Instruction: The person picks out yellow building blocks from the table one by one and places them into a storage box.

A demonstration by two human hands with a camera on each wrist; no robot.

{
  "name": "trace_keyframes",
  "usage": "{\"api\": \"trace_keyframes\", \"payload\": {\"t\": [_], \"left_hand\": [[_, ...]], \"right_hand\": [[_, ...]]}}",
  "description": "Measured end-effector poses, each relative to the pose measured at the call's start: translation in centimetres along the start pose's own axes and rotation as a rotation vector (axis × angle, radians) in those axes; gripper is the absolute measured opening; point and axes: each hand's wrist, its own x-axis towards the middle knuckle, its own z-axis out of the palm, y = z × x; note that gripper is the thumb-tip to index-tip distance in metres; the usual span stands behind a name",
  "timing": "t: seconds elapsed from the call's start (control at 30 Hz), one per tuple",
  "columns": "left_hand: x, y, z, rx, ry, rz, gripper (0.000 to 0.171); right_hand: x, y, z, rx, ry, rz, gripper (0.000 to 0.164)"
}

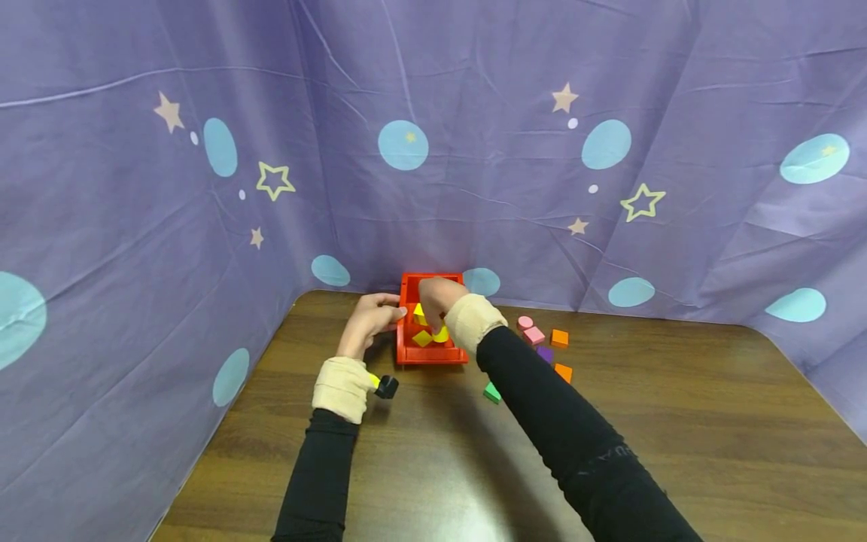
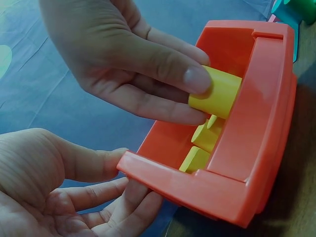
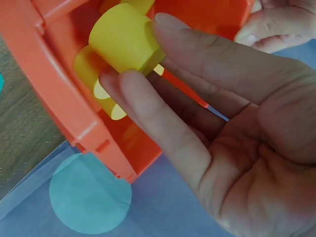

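Note:
A red plastic box (image 1: 433,360) sits on the table close to the back cloth. My left hand (image 1: 369,324) pinches its left rim, with the thumb on the edge and the fingers beneath, as the left wrist view shows. Over the box, my right hand (image 1: 440,296) pinches a yellow cylinder block (image 3: 123,39) between thumb and fingers. That block (image 2: 217,94) is tilted within the box's walls. Several other yellow blocks (image 1: 422,339) lie inside, partly covered by the right hand.
Right of the box lie loose blocks: a round pink block (image 1: 524,323), another pink block (image 1: 533,336), a purple block (image 1: 545,353), orange blocks (image 1: 559,338) and a green block (image 1: 492,392), partly behind my right sleeve. A purple cloth (image 1: 474,188) hangs along the table's back and left.

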Motion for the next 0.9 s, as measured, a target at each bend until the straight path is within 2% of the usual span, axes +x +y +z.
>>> {"api": "trace_keyframes", "payload": {"t": [0.07, 0.1, 0.23, 0.3, 0.33, 0.47, 0.57, 0.77, 0.9], "left_hand": [[0.0, 0.0, 0.0, -0.003, -0.003, -0.001, 0.043], [0.0, 0.0, 0.0, -0.005, -0.003, -0.002, 0.043], [0.1, 0.0, 0.1, -0.008, 0.002, -0.005, 0.042], [0.1, 0.0, 0.1, -0.012, 0.004, -0.006, 0.042], [0.1, 0.0, 0.1, -0.014, 0.005, -0.007, 0.042], [0.2, 0.0, 0.2, -0.018, 0.004, -0.01, 0.042], [0.1, 0.1, 0.2, -0.015, 0.004, -0.01, 0.041], [0.0, 0.1, 0.2, -0.013, 0.009, -0.01, 0.041], [0.0, 0.1, 0.2, -0.008, 0.007, -0.009, 0.042]], "right_hand": [[0.7, -0.3, 0.1, -0.029, -0.028, 0.033, 0.049], [2.1, -0.3, 0.2, -0.041, -0.048, 0.055, 0.052], [2.8, -0.9, 0.3, -0.056, -0.093, 0.147, 0.054], [2.6, -1.0, 0.3, -0.041, -0.092, 0.165, 0.052], [1.4, -1.3, 0.2, -0.034, -0.089, 0.165, 0.051], [0.4, -1.3, 0.2, -0.027, -0.059, 0.121, 0.044], [-0.1, -0.8, 0.8, -0.054, -0.003, 0.059, 0.037], [0.0, 0.4, 2.7, -0.085, 0.224, -0.051, 0.017], [0.3, 0.8, 3.3, -0.053, 0.279, -0.061, 0.015]]}}
